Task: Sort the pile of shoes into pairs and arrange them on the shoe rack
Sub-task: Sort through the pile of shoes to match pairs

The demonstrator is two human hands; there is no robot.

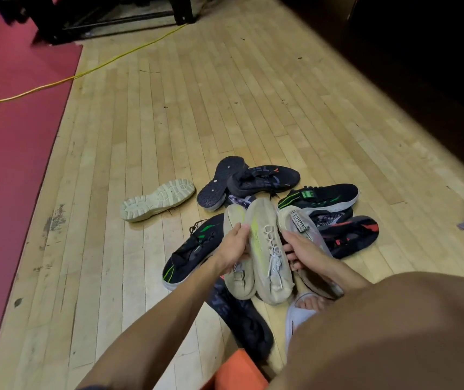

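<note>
I see both hands over the shoe pile (267, 220) on the wooden floor (169, 122), and I take the grey laced sneaker (270, 249) in the middle as my landmark. The left hand (235, 249) clasps the left flank of that sneaker together with a second grey sneaker (236, 277) pressed against it, thumb on top, fingers curled beneath. The right hand (302, 250) sits just right of the landmark; its fingers wrap under a third pale shoe (299, 223) with a printed tag, though I cannot tell how firmly it grips.

The landmark sneaker is knitted, soft-looking, with a yellow-green stripe and white laces; its shape is long and rounded at the toe.

Beyond it lies a dark shoe sole-up (221, 182), studded and oval, touching a dark sneaker (264, 178) on its side. To its right rests a black sneaker with green marks (326, 197), and nearer, a black shoe with red patches (354, 235). To its left lies another black sneaker with green stripes (194, 254). Well apart to the left, a cream shoe (157, 199) shows a chunky lugged sole.

The floor is pale planks, scuffed; a red mat (14, 122) borders it far left, crossed by a yellow cable (98, 67).
</note>
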